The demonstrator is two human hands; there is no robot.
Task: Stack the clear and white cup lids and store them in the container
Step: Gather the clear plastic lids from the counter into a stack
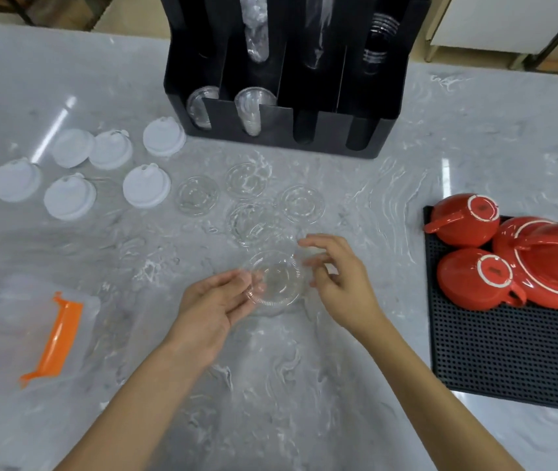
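Observation:
My left hand [218, 300] holds a clear cup lid [276, 278] by its left rim, just above the marble counter. My right hand [337, 280] hovers at the lid's right side, fingers loosely curled and apart from it. Several more clear lids [248, 180] lie flat on the counter beyond my hands. Several white lids [146, 185] lie scattered at the left. A clear container with an orange latch [56, 338] sits at the near left.
A black cup organizer [288, 130] with clear cups in its slots stands at the back centre. At the right, red cups and a saucer [464, 226] rest upside down on a black perforated mat [508, 362].

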